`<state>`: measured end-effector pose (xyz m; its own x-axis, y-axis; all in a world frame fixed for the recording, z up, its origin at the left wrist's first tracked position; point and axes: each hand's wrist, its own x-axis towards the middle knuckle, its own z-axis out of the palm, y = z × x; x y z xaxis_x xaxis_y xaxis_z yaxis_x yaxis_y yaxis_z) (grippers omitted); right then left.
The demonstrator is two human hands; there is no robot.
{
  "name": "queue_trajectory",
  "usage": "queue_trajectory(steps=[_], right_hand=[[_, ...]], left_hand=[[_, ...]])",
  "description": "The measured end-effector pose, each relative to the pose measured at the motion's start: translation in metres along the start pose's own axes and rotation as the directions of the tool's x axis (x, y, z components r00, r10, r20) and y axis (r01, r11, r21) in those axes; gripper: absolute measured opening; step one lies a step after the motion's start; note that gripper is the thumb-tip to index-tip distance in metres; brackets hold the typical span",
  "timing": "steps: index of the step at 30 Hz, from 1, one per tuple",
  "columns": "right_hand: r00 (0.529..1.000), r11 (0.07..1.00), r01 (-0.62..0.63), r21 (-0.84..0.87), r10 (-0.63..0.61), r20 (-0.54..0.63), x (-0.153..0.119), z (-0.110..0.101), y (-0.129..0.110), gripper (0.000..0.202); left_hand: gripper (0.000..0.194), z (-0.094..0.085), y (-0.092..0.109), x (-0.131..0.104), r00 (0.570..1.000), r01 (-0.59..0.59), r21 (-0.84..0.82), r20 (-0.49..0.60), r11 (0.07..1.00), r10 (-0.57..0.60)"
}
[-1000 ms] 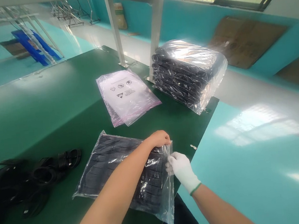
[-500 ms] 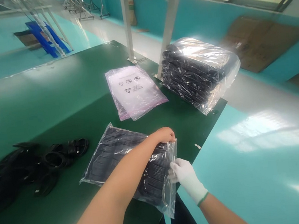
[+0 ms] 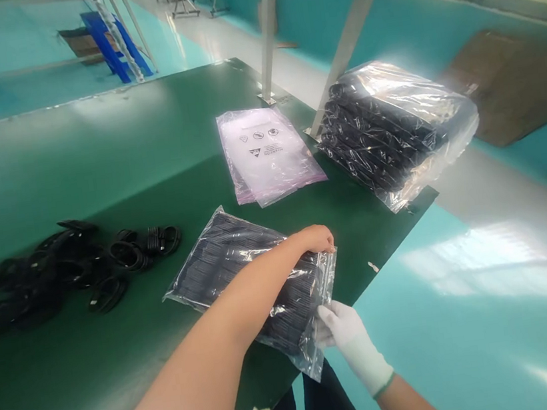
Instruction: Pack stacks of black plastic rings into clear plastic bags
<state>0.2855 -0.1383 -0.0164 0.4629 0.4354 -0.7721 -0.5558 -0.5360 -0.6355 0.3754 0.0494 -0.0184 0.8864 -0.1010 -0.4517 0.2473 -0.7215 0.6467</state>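
Clear zip-lock bag [image 3: 223, 248]: lies flat on green desk [image 3: 145, 148], at near edge; nearest R corner juts past the edge. Film is glossy w/ bright reflections & creases, esp. at zip end. Contents: black bundled cables [image 3: 287, 311], packed side by side in rows, filling most of bag. Zip strip [image 3: 329, 273] runs along R end, past the cables.

L hand [image 3: 319, 238], bare: fingers curled in, closed on far corner of zip end; tips partly hidden. L forearm [image 3: 237, 310] crosses above bag, covering part of mid section.

R hand [image 3: 342, 323], white glove: thumb on top, fingers under film, pinched on zip end nearer the body.

Adj. items: loose black cable coils [image 3: 60, 267], piled L of bag; pink-tinted plastic bags [image 3: 272, 158] w/ printed symbols, flat, just beyond; lg. clear bag of black bundles [image 3: 389, 129], far R, beside metal post [image 3: 354, 19].
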Motion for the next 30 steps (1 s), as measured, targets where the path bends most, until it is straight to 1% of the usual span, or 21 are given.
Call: queue_trajectory(steps=[4, 8, 10, 12, 15, 17, 20, 25, 28, 30], right_hand=[[1.000, 1.000, 0.001, 0.010, -0.001, -0.010, -0.006, 0.001, 0.009, 0.019], [1.000, 1.000, -0.012, 0.025, 0.012, 0.025, -0.009, 0.000, 0.013, 0.021], [1.000, 1.000, -0.001, 0.029, 0.001, 0.007, -0.006, -0.002, 0.009, 0.021], [1.000, 0.998, 0.019, 0.058, -0.018, -0.005, -0.001, -0.006, 0.002, 0.021], [0.999, 0.994, 0.006, 0.107, -0.011, 0.047, 0.007, -0.011, -0.007, 0.024], [0.999, 0.994, -0.022, 0.105, 0.017, 0.046, 0.009, -0.013, -0.009, 0.027], [0.998, 0.994, -0.054, 0.098, 0.052, 0.021, 0.008, -0.014, -0.009, 0.029], [0.985, 0.984, -0.149, 0.093, 0.140, 0.095, 0.003, -0.019, 0.000, 0.034], [0.974, 0.974, -0.158, 0.161, 0.127, 0.188, -0.001, -0.023, 0.007, 0.037], [0.966, 0.975, -0.162, 0.151, 0.125, 0.228, -0.005, -0.026, 0.012, 0.037]], left_hand=[[0.017, 0.002, -0.001, 0.001, 1.000, -0.003, -0.014, -0.001, 1.000, 0.003], [0.015, -0.001, -0.001, 0.002, 1.000, 0.009, -0.025, -0.007, 1.000, -0.010], [0.015, -0.007, -0.001, 0.004, 0.999, 0.031, -0.021, -0.032, 0.999, -0.032], [0.017, -0.015, -0.003, 0.007, 0.994, 0.069, -0.009, -0.081, 0.998, -0.069], [0.018, -0.028, -0.006, 0.013, 0.983, 0.131, 0.007, -0.132, 0.991, -0.129], [0.017, -0.033, -0.007, 0.017, 0.980, 0.154, 0.011, -0.130, 0.988, -0.151], [0.017, -0.037, -0.007, 0.020, 0.980, 0.170, 0.010, -0.109, 0.985, -0.168], [0.016, -0.039, -0.006, 0.018, 0.980, 0.181, 0.012, -0.084, 0.983, -0.179], [0.017, -0.039, -0.006, 0.017, 0.980, 0.180, 0.008, -0.082, 0.984, -0.179], [0.017, -0.040, -0.006, 0.017, 0.980, 0.184, 0.003, -0.081, 0.983, -0.183]])
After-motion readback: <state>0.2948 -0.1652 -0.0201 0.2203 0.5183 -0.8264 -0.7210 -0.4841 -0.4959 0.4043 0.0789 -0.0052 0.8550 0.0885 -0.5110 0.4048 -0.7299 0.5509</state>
